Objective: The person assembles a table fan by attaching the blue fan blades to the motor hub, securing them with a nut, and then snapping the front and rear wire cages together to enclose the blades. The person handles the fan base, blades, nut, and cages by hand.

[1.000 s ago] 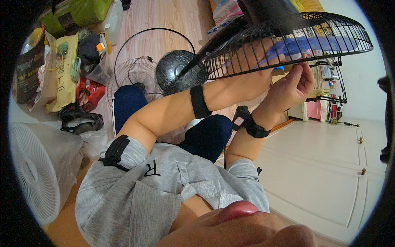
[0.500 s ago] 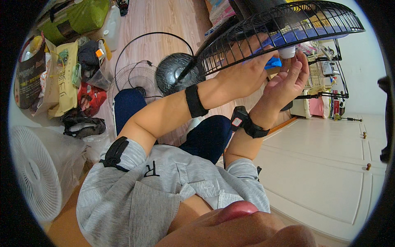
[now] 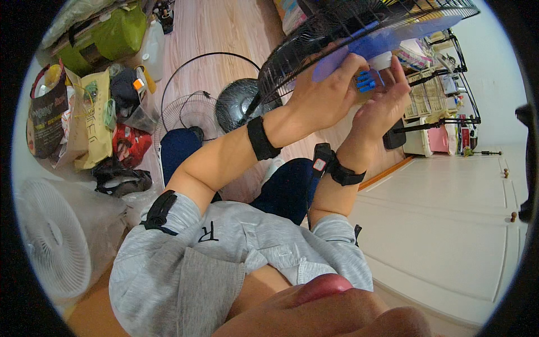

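A black fan guard (image 3: 292,62) tilts over the upper part of the view, with translucent blue-purple fan blades (image 3: 331,64) against it. My left hand (image 3: 328,92) is closed on a blade near the hub, its thumb toward the middle. At the centre of the blades sits a white cap (image 3: 380,60). My right hand (image 3: 384,104) is raised just below, fingers curled, one fingertip against the cap's side. Between both hands shows a blue ridged piece (image 3: 365,82); which hand touches it is unclear. The lower right fingers are partly hidden.
The fan's round black base (image 3: 238,104) stands on the wood floor, beside a loose wire guard (image 3: 188,115) and a black ring (image 3: 208,55). Bags (image 3: 92,121) crowd the left. A white fan in plastic (image 3: 56,236) stands near left; white cabinet doors (image 3: 443,219) line the right.
The fan head has shifted up and left in view. My right fingers have moved and straightened somewhat beside the white cap. More of the blue ridged piece shows between my hands.
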### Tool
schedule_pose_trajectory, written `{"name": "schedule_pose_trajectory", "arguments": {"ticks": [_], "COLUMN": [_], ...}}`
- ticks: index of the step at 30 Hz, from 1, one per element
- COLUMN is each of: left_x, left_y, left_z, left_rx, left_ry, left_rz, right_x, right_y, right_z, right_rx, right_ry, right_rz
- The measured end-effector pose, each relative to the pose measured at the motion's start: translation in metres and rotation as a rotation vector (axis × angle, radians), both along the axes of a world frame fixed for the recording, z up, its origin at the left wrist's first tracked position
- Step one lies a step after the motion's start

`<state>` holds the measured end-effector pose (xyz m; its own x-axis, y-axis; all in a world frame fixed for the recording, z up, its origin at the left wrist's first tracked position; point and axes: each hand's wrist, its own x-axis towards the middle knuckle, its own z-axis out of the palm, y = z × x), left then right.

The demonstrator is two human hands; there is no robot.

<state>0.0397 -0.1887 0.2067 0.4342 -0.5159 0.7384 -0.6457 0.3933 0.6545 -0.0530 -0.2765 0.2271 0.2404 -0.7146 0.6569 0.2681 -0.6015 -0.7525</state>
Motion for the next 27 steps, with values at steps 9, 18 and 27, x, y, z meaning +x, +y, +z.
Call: {"name": "schedule_pose_trajectory", "arguments": {"ticks": [9, 18, 27], "left_x": [-0.0003, 0.0027, -0.0012], "left_y": [-0.0035, -0.0034, 0.0008], "left_z": [0.0019, 0.0029, 0.0065], "left_rx": [-0.012, 0.058, 0.051], "left_ry": [-0.061, -0.12, -0.092], "left_rz": [0.071, 0.07, 0.111], "right_x": [-0.006, -0.0051, -0.0045], "right_y": [-0.006, -0.0046, -0.0097], "right_z": [0.0013, 0.0004, 0.0014], "right_rx": [-0.272, -0.273, -0.253], "right_ry": [-0.1, -0.171, -0.223], "right_rz": [0.067, 0.025, -0.017]}}
